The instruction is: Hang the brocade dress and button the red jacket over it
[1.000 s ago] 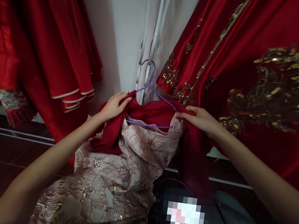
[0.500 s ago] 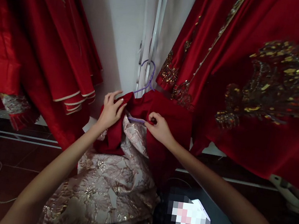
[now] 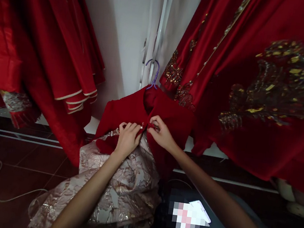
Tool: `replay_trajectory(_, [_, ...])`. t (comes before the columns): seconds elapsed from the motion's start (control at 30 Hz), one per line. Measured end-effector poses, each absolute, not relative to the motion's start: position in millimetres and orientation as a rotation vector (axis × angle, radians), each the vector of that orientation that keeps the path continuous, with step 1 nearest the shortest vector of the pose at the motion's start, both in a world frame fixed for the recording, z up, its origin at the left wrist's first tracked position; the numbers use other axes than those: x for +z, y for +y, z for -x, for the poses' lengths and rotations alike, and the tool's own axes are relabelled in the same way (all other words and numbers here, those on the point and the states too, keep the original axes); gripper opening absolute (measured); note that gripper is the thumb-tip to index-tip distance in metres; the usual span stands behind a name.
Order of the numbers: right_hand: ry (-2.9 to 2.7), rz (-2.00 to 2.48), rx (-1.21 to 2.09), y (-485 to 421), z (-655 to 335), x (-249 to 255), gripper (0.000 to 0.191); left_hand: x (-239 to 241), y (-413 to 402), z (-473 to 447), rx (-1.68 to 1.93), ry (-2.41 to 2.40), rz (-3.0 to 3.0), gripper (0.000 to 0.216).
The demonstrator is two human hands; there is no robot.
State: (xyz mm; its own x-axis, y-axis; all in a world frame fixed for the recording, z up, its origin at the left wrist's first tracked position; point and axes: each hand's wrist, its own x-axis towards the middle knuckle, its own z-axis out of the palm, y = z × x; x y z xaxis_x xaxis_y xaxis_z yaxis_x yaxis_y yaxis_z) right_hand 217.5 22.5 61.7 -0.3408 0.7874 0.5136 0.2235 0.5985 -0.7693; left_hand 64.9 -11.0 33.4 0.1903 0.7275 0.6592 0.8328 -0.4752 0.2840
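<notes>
Big red satin robes with gold sequin embroidery (image 3: 274,70) hang far right and plain red garments with cream piping (image 3: 52,39) far left; between them a purple wire hanger (image 3: 154,73), hooked on the white wall rail (image 3: 155,27), carries a pink-gold brocade dress (image 3: 119,188) with a dark red velvet jacket (image 3: 124,108) over its shoulders. Left hand (image 3: 128,138) and right hand (image 3: 162,132) meet at the jacket's centre front just below the collar, each with fingertips pressed together, pinching one front edge. Looks like the front-fastening step; the next move calls for fine fingertip alignment of both edges, though the closure itself is too small to tell.
</notes>
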Motion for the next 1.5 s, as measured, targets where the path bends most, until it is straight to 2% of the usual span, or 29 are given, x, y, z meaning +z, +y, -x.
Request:
replay_trajectory(0.13, [-1.834, 0.815, 0.784, 19.6, -226.2, 56.1, 0.028, 35.1, -4.8, -56.0, -1.566, -1.656, 2.386, 0.018])
replay_trajectory(0.27, [-1.875, 0.836, 0.705, 8.5, -223.2, 60.0, 0.023, 44.1, -7.7, -51.5, -1.762, -1.709, 2.487, 0.021])
replay_trajectory(0.47, [-1.872, 0.859, 0.629, 1.4, -219.5, 67.2, 0.02, 49.4, -15.4, -45.0, -1.701, -1.705, 2.55, 0.02])
replay_trajectory(0.7, [-1.911, 0.809, 0.556, -3.7, -219.4, 70.1, 0.02, 59.2, -17.2, -51.7, -1.464, -1.733, 2.504, 0.02])
replay_trajectory(1.0, [-1.931, 0.769, 0.468, -3.8, -219.8, 69.3, 0.016, 69.4, -23.8, -53.8, -1.459, -1.604, 2.671, 0.025])
replay_trajectory(1.5, [-1.875, 0.728, 0.539, 10.3, -217.8, 69.7, 0.028, 73.5, -16.9, -52.8, -0.822, -1.62, 2.47, 0.029])
